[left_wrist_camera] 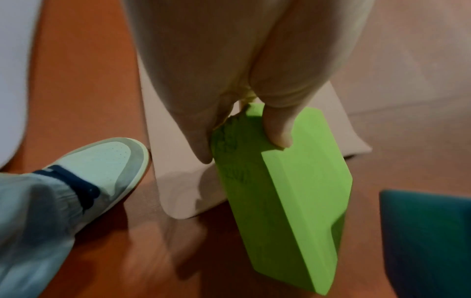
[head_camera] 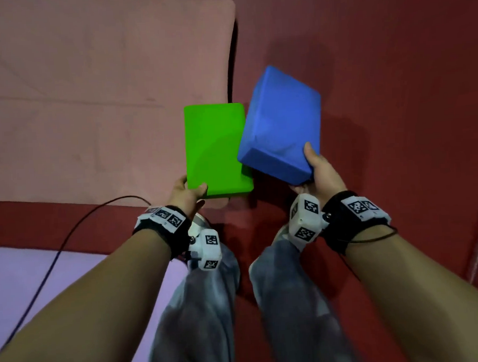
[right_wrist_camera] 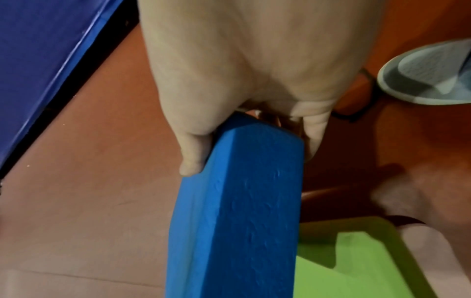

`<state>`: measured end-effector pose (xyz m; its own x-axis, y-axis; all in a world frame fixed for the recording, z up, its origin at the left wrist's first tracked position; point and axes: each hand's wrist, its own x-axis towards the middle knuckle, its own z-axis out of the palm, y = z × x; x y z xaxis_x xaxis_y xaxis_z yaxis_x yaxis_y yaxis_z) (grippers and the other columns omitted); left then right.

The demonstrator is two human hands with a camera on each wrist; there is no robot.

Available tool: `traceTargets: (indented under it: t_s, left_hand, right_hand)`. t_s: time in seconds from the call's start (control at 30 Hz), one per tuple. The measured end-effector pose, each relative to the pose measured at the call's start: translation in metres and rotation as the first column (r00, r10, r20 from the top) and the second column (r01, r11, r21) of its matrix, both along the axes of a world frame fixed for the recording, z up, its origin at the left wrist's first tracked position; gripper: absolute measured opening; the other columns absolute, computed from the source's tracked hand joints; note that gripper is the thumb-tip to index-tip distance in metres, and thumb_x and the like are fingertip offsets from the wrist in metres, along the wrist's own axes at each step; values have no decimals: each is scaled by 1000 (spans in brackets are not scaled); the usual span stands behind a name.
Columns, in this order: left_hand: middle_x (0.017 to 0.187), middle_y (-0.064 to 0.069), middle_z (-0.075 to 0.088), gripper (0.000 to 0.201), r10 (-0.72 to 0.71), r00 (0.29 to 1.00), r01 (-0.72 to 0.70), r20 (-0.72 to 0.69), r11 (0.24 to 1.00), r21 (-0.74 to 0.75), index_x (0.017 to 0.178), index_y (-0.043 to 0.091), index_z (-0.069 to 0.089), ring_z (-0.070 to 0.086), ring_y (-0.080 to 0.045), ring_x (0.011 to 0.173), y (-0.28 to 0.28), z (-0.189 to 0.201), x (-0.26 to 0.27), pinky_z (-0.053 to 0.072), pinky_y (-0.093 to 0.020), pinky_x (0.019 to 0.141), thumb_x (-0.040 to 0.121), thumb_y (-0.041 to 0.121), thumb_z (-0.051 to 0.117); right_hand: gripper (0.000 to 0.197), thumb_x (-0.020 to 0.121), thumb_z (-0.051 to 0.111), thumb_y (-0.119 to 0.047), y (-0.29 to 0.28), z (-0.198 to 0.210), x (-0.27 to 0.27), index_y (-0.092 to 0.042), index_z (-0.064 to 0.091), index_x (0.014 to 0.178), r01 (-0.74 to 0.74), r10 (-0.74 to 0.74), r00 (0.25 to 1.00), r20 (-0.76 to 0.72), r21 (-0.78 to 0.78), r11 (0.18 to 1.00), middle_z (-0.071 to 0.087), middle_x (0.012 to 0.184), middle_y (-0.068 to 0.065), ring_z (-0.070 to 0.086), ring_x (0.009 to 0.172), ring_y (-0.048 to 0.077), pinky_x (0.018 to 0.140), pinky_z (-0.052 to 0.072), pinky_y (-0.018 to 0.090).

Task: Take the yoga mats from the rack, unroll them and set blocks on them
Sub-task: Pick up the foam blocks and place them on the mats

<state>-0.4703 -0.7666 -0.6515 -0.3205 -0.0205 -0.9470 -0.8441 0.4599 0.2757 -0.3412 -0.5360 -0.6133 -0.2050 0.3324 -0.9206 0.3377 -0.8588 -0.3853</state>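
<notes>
Your left hand point(head_camera: 187, 193) grips the green block point(head_camera: 215, 149) by its near end, and your right hand point(head_camera: 321, 171) grips the blue block point(head_camera: 280, 123), both above the red floor point(head_camera: 393, 89) beside the pink mat point(head_camera: 89, 91). Only your left wrist view shows your shoe point(left_wrist_camera: 102, 161); the right wrist view alone shows a blue pad point(right_wrist_camera: 46, 50).

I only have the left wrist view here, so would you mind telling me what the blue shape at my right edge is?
Observer: It is a blue block, held off the floor in the right hand.
Operator: Thanks. Does it touch the green block?
Observer: In the head view its corner overlaps the green one; I cannot tell if they touch.
Operator: Is any mat laid out besides the pale one under my left hand?
Observer: Yes, a lilac mat lies flat beside the person's left leg.
</notes>
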Motion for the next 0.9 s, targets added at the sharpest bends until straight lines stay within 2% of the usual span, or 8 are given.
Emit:
traceTargets:
  t_s: [0.17,0.2,0.27,0.33,0.43,0.53,0.77,0.9]
  left_hand:
    - [111,-12,58,58,-258,966,258,1,966,-33,139,7,36,58,-16,75,7,-67,9,49,-15,50,90,-6,64]
    - [112,-13,59,62,-287,958,287,9,957,-48,139,7,35,60,-20,78,8,-78,9,51,-15,53,87,-8,65]
    - [117,-19,63,70,-346,938,348,35,934,-82,138,5,36,66,-32,93,8,-94,9,59,-34,77,79,-13,69]
    - [113,-23,66,68,-387,920,392,68,912,-121,132,3,45,67,-36,99,8,-110,6,56,-49,87,70,-12,72]
    - [96,-14,73,44,-535,843,538,61,831,-143,113,2,65,70,-26,86,18,-114,-5,55,-33,76,72,14,77]
    - [113,-10,70,40,-590,804,568,-72,799,-198,122,9,62,67,-27,102,32,-119,-17,51,-36,90,89,30,70]
    - [127,-9,65,51,-661,735,606,-152,741,-290,141,14,48,59,-28,116,54,-113,-33,34,-21,78,93,19,65]
    - [137,-9,57,68,-600,767,550,-227,797,-248,149,19,35,56,-28,122,65,-98,-44,42,-30,95,90,19,68]
  right_hand:
    - [53,87,72,-27,-15,-68,2,-11,52,134,11,-11,1000,2,114,993,66,127,10,63,117,31,100,49,53]
    - [63,80,79,-29,-19,-78,4,-10,52,134,13,-16,1000,21,140,990,66,127,10,63,116,30,101,48,54]
    - [81,64,87,-34,-26,-91,5,-8,53,133,-8,1,999,44,154,988,66,125,11,63,116,30,103,47,54]
    - [74,69,87,-27,-30,-104,6,-8,53,132,-60,52,997,53,168,984,67,123,10,64,115,28,102,48,51]
    - [58,80,78,-13,-34,-118,12,-12,51,131,-160,138,984,109,238,958,70,112,-1,68,102,16,93,54,37]
    - [53,83,75,-5,-35,-127,18,-17,49,127,-227,198,971,131,272,935,67,108,-3,68,96,12,85,53,29]
    - [55,85,72,-4,-18,-110,6,-10,49,135,-238,211,971,117,334,912,69,97,-13,68,85,-1,77,53,19]
    - [48,89,68,-6,0,-93,-44,-2,50,134,-225,221,974,56,396,890,69,101,-9,66,83,-4,76,51,15]
